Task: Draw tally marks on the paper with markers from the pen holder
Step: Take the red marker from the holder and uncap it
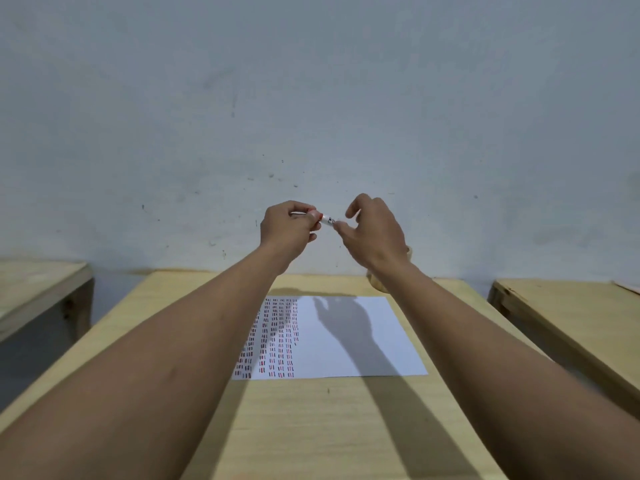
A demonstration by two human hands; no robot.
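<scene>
Both hands are raised above the bench [311, 427], in front of a pale grey wall [311, 98]. Between them is a white marker [325, 220], held almost level. The left hand [289, 225] is closed around one end of the marker, where a small red part shows at the fingertips. The right hand [375, 226] holds the other end between the thumb and the fingertips, while its other fingers are curled loosely and open above. There is some black printing on the white barrel, but it is too small and blurred to read, so no brand can be told.

On the bench under the hands lies a white sheet of paper [349, 337]. Its left part is filled with columns of short tally marks [273, 337] in red and in a darker colour; the right part is bare and carries the shadow of a hand and arm. The left forearm crosses over the left edge of the paper and hides some of the marks.

Behind the right wrist, at the far edge of the bench near the wall, a small part of a pale container [377, 284] shows; it may be the pen holder, but most of it is hidden by the arm. On the left and on the right stand two other wooden benches, each apart from the middle one.
</scene>
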